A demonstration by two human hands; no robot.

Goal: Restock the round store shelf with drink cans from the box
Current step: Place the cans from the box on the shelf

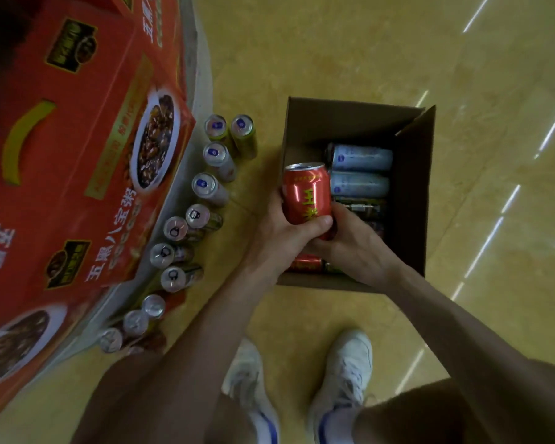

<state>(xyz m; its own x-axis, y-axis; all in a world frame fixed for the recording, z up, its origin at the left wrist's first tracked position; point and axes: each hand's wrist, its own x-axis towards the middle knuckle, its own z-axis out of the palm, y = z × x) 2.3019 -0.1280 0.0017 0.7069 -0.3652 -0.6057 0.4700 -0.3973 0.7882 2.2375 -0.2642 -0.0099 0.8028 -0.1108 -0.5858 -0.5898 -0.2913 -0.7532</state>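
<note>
Both hands grip one red can [308, 197], held upright just above the near-left corner of the open cardboard box [414, 193] on the floor. The left hand [279, 235] is curled round the can's lower half, its thumb [318, 223] pressed across the front. The right hand [356, 245] closes on the can's base from the right, its fingertips hidden beneath. In the box lie two pale blue cans [361, 158], darker ones and another red can [305, 262]. To the left, a curved row of cans [202, 184] stands along the round shelf [196, 68], under red cartons [77, 139].
</note>
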